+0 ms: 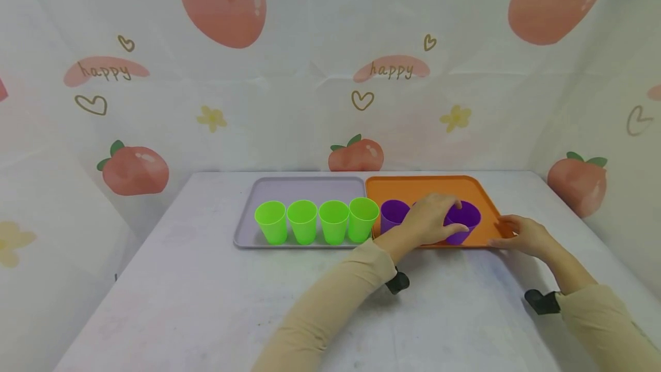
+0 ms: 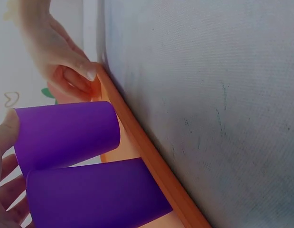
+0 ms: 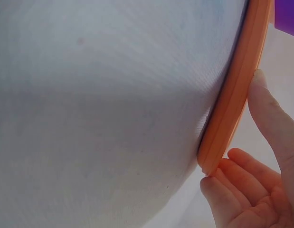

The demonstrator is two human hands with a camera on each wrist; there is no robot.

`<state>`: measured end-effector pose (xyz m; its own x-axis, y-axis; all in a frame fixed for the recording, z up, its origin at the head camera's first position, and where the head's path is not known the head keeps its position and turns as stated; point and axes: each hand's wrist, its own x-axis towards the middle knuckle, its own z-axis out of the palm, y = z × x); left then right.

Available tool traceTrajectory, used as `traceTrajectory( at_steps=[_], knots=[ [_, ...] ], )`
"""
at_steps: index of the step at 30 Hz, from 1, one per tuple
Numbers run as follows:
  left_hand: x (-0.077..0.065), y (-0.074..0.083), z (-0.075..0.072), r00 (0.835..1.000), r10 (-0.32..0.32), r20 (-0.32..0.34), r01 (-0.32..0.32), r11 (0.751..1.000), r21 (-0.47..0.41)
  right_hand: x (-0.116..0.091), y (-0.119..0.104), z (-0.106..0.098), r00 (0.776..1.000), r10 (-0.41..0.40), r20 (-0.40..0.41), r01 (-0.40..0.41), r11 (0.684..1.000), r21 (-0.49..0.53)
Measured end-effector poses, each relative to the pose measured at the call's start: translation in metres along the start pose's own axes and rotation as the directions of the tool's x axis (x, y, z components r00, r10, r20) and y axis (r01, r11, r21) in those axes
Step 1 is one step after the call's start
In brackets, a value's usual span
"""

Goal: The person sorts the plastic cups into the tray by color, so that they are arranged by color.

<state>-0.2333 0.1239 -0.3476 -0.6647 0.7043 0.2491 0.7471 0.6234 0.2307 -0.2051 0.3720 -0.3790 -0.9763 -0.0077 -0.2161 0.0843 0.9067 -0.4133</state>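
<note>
My left hand (image 1: 428,220) reaches over the orange tray (image 1: 485,197) and grips the rim of the rightmost purple cup (image 1: 463,223), thumb at its near side. In the left wrist view this cup (image 2: 68,135) stands beside a second purple cup (image 2: 97,194). Another purple cup (image 1: 393,215) is left of the hand, which hides part of the row. My right hand (image 1: 529,237) holds the tray's front right corner; in the right wrist view the thumb and fingers (image 3: 246,183) are around the orange rim (image 3: 234,95).
A grey tray (image 1: 310,187) adjoins the orange one on the left. Several bright green cups stand in a row along its front, the rightmost green cup (image 1: 363,220) next to the orange tray. Behind the white-covered table (image 1: 206,291) hangs a fruit-printed cloth (image 1: 289,125).
</note>
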Motion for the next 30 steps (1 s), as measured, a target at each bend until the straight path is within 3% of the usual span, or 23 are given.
traceTrajectory(
  at_steps=[7,19,24,30],
  knots=[
    [0.001,0.002,0.005,1.000,-0.008,0.009,0.006,0.988,0.157,0.001,0.000,0.001,1.000,0.005,0.003,-0.005,1.000,0.006],
    [0.004,0.006,0.006,0.988,-0.131,0.078,0.116,0.978,0.174,0.002,0.001,0.003,1.000,0.003,-0.009,-0.003,1.000,0.008],
    [0.003,0.009,0.008,0.981,-0.188,0.056,0.175,0.968,0.183,0.001,0.001,0.002,1.000,0.005,-0.012,-0.005,1.000,0.003],
    [0.005,0.012,0.013,0.979,-0.202,-0.003,0.196,0.950,0.244,0.000,-0.001,0.002,1.000,0.004,-0.018,-0.004,1.000,0.002]
  ],
)
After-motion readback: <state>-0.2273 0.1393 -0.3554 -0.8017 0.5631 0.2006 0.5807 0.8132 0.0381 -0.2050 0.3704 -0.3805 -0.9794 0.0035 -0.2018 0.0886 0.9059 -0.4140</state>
